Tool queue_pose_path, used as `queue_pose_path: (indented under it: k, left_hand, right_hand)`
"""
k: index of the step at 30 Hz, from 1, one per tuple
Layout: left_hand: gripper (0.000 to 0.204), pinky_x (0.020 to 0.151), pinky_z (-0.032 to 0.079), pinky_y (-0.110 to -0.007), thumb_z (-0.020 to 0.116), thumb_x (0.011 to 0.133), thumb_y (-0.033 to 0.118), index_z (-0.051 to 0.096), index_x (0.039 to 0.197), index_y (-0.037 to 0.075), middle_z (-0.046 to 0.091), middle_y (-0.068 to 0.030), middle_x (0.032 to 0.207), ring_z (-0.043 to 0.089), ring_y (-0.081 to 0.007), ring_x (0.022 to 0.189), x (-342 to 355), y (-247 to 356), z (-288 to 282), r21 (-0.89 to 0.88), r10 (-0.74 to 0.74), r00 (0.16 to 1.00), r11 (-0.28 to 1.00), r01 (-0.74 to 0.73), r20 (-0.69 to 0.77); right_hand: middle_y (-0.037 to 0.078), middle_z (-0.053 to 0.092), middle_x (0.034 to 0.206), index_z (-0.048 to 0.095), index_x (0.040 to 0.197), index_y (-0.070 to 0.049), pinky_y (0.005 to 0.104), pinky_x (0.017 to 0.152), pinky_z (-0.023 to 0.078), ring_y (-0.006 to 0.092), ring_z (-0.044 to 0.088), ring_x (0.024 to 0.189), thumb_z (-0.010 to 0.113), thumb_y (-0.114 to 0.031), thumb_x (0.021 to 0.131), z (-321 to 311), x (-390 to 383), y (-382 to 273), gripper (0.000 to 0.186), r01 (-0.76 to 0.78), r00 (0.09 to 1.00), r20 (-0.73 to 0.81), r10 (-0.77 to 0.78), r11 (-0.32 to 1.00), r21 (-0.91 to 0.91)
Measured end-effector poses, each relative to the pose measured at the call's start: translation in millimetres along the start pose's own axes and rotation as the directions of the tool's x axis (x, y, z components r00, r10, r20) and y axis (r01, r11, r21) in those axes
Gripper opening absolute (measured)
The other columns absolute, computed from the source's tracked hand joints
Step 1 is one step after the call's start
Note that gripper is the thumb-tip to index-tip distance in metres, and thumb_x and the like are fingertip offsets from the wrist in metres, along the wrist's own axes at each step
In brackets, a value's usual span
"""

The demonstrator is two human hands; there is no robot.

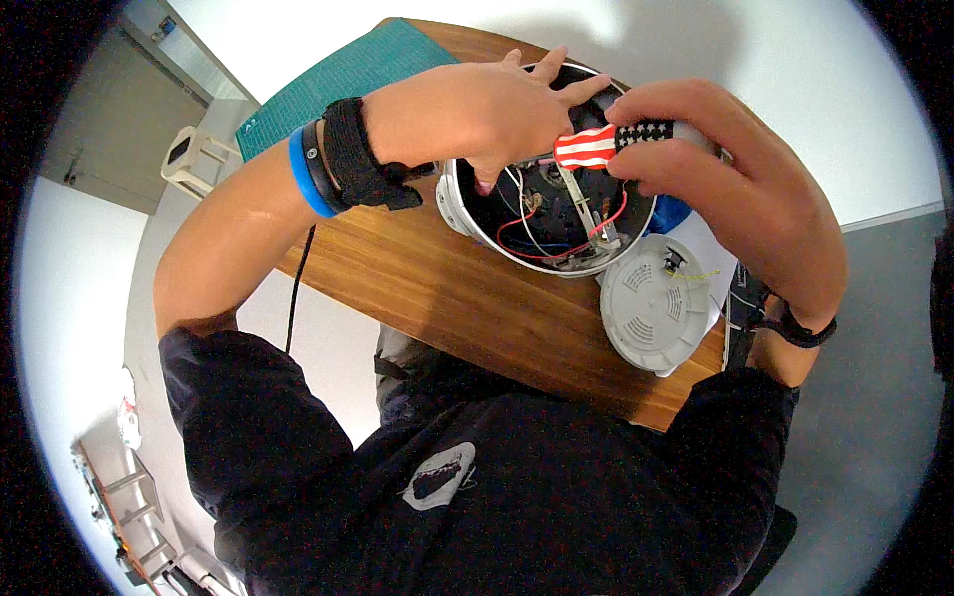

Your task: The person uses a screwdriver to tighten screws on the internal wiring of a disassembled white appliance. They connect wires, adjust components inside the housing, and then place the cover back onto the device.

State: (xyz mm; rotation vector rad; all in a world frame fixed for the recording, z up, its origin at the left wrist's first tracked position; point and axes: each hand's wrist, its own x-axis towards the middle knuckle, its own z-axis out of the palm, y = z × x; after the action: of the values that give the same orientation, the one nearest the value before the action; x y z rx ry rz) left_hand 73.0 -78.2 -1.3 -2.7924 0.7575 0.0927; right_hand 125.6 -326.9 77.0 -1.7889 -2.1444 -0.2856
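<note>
A round appliance (452, 204) lies open on the wooden table (447, 298), its dark inside showing red, white and blue wires. My left hand (477, 109) rests flat on its far rim, fingers spread, steadying it. My right hand (715, 169) grips a screwdriver (596, 146) with a red-and-white striped and dark patterned handle. Its metal shaft reaches down into the appliance's inside. A grey round base cover (651, 313) lies on the table right next to the appliance.
A green cutting mat (338, 79) lies at the table's far left corner. A black cable (295, 288) hangs over the table's left edge. A white plastic stool (194, 159) stands on the floor to the left. A dark flat object (740, 308) lies beside my right wrist.
</note>
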Motion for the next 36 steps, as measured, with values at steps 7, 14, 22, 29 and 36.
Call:
queue_pose_path:
  k: [7, 14, 22, 29, 36]
  left_hand:
    - [0.089, 0.121, 0.04, -0.074, 0.1, 0.059, 0.016, 0.072, 0.143, 0.025, 0.019, -0.0204, 0.182, 0.03, -0.0621, 0.157, 2, 4, -4, -0.075, -0.01, 0.999, 0.997, 0.007, -0.036]
    - [0.085, 0.121, 0.041, -0.073, 0.1, 0.058, 0.017, 0.075, 0.138, 0.023, 0.021, -0.0206, 0.181, 0.03, -0.0627, 0.157, 4, 3, -1, -0.062, -0.005, 1.0, 0.998, 0.003, -0.026]
    - [0.109, 0.128, 0.03, -0.072, 0.101, 0.062, 0.033, 0.053, 0.16, 0.03, 0.018, -0.0194, 0.182, 0.019, -0.061, 0.161, 0, -6, 6, -0.155, 0.02, 0.999, 0.988, -0.027, -0.046]
    - [0.036, 0.132, 0.023, -0.07, 0.079, 0.096, 0.032, 0.076, 0.131, 0.023, 0.02, -0.0197, 0.182, 0.019, -0.0578, 0.163, 9, -3, -2, -0.118, 0.05, 0.992, 0.991, -0.063, -0.112]
    - [0.025, 0.133, 0.032, -0.061, 0.083, 0.084, 0.02, 0.085, 0.109, 0.017, 0.035, -0.0102, 0.177, 0.037, -0.0446, 0.159, 37, 3, 5, 0.059, 0.213, 0.965, 0.977, -0.206, -0.152]
  right_hand:
    - [0.015, 0.069, 0.127, 0.075, 0.109, -0.002, 0.0309, 0.08, 0.06, 0.0205, 0.073, 0.097, 0.075, 0.011, 0.083, -1, -3, -4, 0.029, -0.137, 0.99, -0.027, 0.138, 0.99, 0.037]
    - [0.015, 0.069, 0.128, 0.075, 0.112, -0.004, 0.0346, 0.087, 0.062, 0.025, 0.073, 0.107, 0.08, 0.006, 0.083, -5, -6, 4, 0.031, 0.005, 1.0, -0.03, -0.006, 0.999, -0.049]
    - [0.016, 0.072, 0.13, 0.075, 0.114, -0.007, 0.0399, 0.095, 0.062, 0.0316, 0.073, 0.117, 0.085, 0.005, 0.08, -10, -31, 12, 0.037, -0.01, 0.991, -0.132, 0.0, 0.997, -0.078]
    - [0.017, 0.072, 0.131, 0.075, 0.114, -0.006, 0.0407, 0.096, 0.061, 0.0324, 0.072, 0.12, 0.084, 0.008, 0.081, -19, -55, 18, 0.037, -0.095, 0.989, -0.118, 0.086, 0.993, -0.069]
    - [0.017, 0.07, 0.132, 0.075, 0.116, -0.005, 0.0406, 0.097, 0.059, 0.0321, 0.071, 0.119, 0.084, 0.008, 0.082, -16, -70, 20, 0.038, -0.117, 0.989, -0.092, 0.115, 0.993, -0.018]
